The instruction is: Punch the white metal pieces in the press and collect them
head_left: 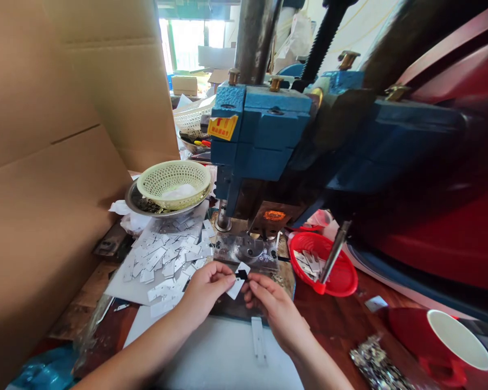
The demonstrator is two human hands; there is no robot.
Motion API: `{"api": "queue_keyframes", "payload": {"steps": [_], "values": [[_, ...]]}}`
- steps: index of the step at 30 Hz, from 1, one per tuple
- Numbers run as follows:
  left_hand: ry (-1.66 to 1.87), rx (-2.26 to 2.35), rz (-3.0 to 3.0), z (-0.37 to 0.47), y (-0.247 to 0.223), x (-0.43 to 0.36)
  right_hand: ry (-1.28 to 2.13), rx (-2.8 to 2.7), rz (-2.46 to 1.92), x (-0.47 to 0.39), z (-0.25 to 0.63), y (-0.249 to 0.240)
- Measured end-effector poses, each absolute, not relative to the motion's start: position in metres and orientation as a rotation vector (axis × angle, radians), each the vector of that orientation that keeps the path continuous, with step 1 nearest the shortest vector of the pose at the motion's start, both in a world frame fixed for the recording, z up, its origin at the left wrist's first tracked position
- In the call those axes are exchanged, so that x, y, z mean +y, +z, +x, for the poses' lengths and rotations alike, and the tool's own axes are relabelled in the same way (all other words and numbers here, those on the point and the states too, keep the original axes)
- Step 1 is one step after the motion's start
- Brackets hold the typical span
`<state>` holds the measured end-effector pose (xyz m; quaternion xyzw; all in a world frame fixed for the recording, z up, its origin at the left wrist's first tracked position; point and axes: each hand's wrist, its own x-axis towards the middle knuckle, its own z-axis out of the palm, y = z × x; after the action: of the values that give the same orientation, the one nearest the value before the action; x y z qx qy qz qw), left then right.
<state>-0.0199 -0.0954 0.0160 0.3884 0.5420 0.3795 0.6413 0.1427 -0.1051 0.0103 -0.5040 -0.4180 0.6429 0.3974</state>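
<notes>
My left hand [212, 284] pinches a small flat white plate [235, 288] between thumb and fingers, in front of the press. Across the middle of that plate lies a small black piece [242, 274]. My right hand [266, 292] is closed, its thumb and forefinger together at the right end of the black piece; the exact contact is partly hidden. Just beyond both hands is the metal die [248, 249] of a blue press [264, 130]. Many loose white plates [166, 254] are spread to the left of my hands.
A pale green basket [146, 187] sits in a metal bowl [132, 203] behind the loose plates. On the right, a red basket [352, 281] holds more plates. A red mug [423, 336] stands near a pile of small metal parts [376, 363]. Cardboard [57, 108] walls the left side.
</notes>
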Motion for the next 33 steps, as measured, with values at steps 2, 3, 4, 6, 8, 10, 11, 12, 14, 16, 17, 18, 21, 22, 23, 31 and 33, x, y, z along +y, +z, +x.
{"api": "queue_keyframes", "payload": {"steps": [2, 3, 4, 6, 8, 10, 11, 12, 14, 16, 17, 18, 21, 22, 23, 31, 33], "values": [[0.887, 1.249, 0.916, -0.017, 0.017, -0.097, 1.594, -1.019, -1.287, -0.110, 0.135, 0.010], [0.902, 1.246, 0.935, -0.016, 0.017, -0.098, 1.551, -1.009, -1.302, -0.110, 0.133, 0.010], [0.913, 1.234, 0.947, -0.016, 0.017, -0.098, 1.511, -0.997, -1.316, -0.111, 0.131, 0.009], [0.926, 1.201, 0.921, -0.016, 0.017, -0.099, 1.481, -0.951, -1.324, -0.109, 0.130, 0.008], [0.932, 1.180, 0.830, -0.018, 0.016, -0.100, 1.538, -0.891, -1.322, -0.107, 0.130, 0.007], [0.952, 1.185, 0.723, -0.020, 0.015, -0.099, 1.615, -0.834, -1.338, -0.105, 0.132, 0.006], [0.967, 1.191, 0.680, -0.022, 0.014, -0.099, 1.643, -0.815, -1.351, -0.105, 0.132, 0.006], [0.980, 1.193, 0.646, -0.023, 0.013, -0.099, 1.661, -0.805, -1.363, -0.105, 0.132, 0.006], [0.993, 1.186, 0.612, -0.026, 0.010, -0.098, 1.668, -0.812, -1.369, -0.106, 0.133, 0.007], [0.994, 1.185, 0.604, -0.027, 0.009, -0.097, 1.649, -0.835, -1.353, -0.106, 0.133, 0.007], [0.992, 1.189, 0.608, -0.027, 0.009, -0.097, 1.631, -0.845, -1.341, -0.107, 0.132, 0.007], [0.994, 1.193, 0.612, -0.027, 0.009, -0.097, 1.609, -0.853, -1.329, -0.107, 0.132, 0.007], [1.026, 1.186, 0.631, -0.028, 0.009, -0.096, 1.561, -0.860, -1.305, -0.105, 0.134, 0.007], [1.031, 1.179, 0.641, -0.028, 0.009, -0.096, 1.551, -0.860, -1.305, -0.105, 0.135, 0.007], [1.025, 1.173, 0.651, -0.028, 0.008, -0.096, 1.538, -0.859, -1.309, -0.104, 0.136, 0.007], [0.769, 1.283, 1.170, -0.027, 0.010, -0.098, 1.320, -1.053, -1.371, -0.090, 0.168, 0.001], [0.741, 1.342, 1.459, -0.028, 0.016, -0.098, 1.198, -1.156, -1.431, -0.081, 0.174, -0.001]]}}
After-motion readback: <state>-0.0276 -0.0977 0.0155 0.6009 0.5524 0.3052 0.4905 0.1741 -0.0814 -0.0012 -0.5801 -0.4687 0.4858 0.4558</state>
